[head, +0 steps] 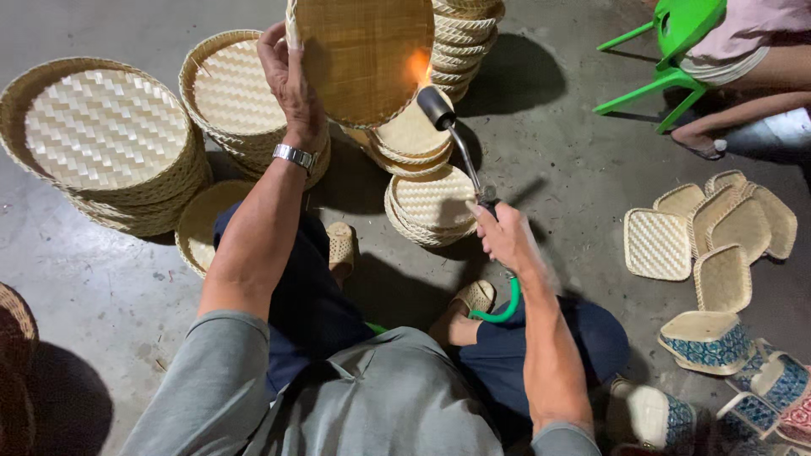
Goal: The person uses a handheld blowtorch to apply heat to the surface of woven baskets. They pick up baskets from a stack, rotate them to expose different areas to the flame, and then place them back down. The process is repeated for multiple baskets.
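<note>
My left hand [287, 72] holds a round woven bamboo tray [363, 55] up by its left rim, its underside facing me. My right hand [500, 232] grips a gas torch [452, 139] with a metal neck and a green hose [505, 306]. The torch nozzle points at the tray's lower right edge, where a small orange flame [418, 66] glows against the weave. A metal watch [294, 156] sits on my left wrist. I sit low with my sandalled feet [473, 297] on the concrete floor.
Stacks of round woven trays stand at far left [106, 143], beside my left arm [232, 93], ahead [431, 207] and top centre [463, 34]. Square woven trays [710, 236] and patterned baskets [708, 339] lie right. Another person sits by a green stool [676, 51] top right.
</note>
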Tool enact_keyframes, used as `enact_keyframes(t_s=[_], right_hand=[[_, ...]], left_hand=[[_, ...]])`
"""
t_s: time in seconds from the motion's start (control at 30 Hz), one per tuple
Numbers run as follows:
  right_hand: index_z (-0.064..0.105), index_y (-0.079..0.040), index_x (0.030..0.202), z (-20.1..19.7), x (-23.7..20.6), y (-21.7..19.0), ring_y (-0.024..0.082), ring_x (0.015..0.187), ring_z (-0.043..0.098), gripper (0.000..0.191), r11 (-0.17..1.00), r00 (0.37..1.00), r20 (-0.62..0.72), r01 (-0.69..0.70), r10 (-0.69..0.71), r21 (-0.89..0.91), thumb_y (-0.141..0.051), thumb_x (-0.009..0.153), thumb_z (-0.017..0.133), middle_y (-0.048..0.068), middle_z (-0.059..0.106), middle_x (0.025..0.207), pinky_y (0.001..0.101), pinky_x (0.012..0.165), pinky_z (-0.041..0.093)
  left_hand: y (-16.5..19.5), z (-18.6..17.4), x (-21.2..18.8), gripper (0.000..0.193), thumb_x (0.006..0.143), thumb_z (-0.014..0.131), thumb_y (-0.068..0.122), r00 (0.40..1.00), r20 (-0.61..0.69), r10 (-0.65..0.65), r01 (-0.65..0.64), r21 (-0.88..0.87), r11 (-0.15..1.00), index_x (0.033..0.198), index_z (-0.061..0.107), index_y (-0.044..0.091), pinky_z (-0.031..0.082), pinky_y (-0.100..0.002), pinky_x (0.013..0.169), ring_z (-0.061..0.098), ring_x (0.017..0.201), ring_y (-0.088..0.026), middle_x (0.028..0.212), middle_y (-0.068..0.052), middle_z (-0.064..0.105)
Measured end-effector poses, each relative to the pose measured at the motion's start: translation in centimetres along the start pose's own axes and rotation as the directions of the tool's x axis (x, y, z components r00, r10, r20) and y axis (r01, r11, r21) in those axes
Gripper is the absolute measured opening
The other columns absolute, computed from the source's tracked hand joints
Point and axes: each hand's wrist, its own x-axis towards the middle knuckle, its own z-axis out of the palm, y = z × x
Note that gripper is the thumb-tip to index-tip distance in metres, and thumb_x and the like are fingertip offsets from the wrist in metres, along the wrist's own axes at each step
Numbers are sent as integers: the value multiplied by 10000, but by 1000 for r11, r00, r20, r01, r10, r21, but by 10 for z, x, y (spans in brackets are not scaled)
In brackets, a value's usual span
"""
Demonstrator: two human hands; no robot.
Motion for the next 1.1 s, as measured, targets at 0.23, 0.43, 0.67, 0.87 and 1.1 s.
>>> enact_keyframes(t_s=[0.23,0.43,0.67,0.87,1.1], right_hand=[[617,15,832,-10,7,-3,112,507,578,481,997,997,-25,73,-74,-39,-445,971,594,48,625,681,295,422,476],[611,13,823,-14,4,-12,118,500,580,491,997,999,-8,31,-32,-76,-463,945,623,36,618,662,301,419,471],[607,-9,764,-19,1,-11,123,490,564,521,989,983,181,3,25,-149,-499,941,624,53,608,623,294,426,459],[593,-22,791,-36,18,-14,109,511,563,476,998,1000,1,19,-19,-58,-465,963,604,26,605,653,291,437,470],[588,-1,784,-48,20,-19,113,499,550,478,998,999,-17,41,-42,-45,-431,992,606,45,591,644,293,447,459]], left_hand=[[10,4,-2,318,1083,620,259,999,17,-33,32,45,998,1319,496,86,538,-407,1005,604,1147,-196,1202,-103,635],[18,9,-2,306,1081,623,265,998,28,-48,46,58,997,1293,498,84,537,-394,978,602,1105,-183,1167,-95,643],[14,4,1,282,1092,605,254,999,45,-27,21,132,991,1290,510,78,517,-367,962,590,1075,-164,1143,-71,637],[7,-5,2,243,1109,578,206,992,123,41,-61,163,985,1301,500,78,513,-370,1012,605,1115,-166,1172,-72,640],[8,-3,0,211,1100,570,192,991,88,-101,90,117,989,1264,509,73,524,-356,946,585,1042,-155,1112,-65,636]])
